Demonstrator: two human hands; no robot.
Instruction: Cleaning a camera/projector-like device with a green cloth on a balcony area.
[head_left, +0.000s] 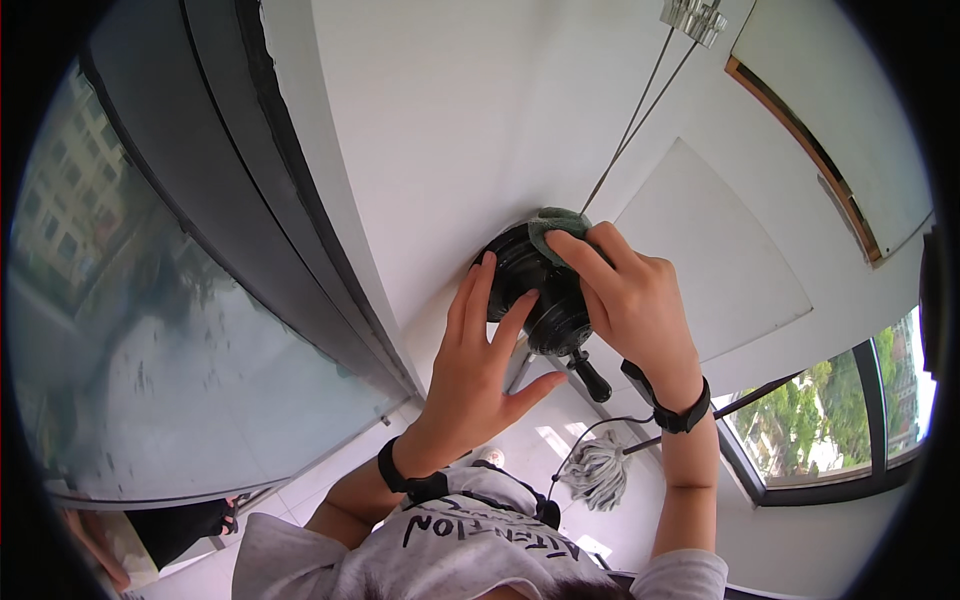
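A black hand-crank winder for a drying rack is mounted on the white wall. Its short crank handle points down toward me. My right hand pinches a folded green cloth against the upper right of the winder's round housing. On the left side, the fingertips of my left hand rest at the housing with the fingers spread, holding nothing. Two thin steel cables run from behind the cloth up to a metal pulley block. The cloth and my right hand hide part of the housing.
A dark-framed glass door stands close on my left, with a person's sandaled foot below it. A string mop is at my lower right, near a window. A white panel is on the wall.
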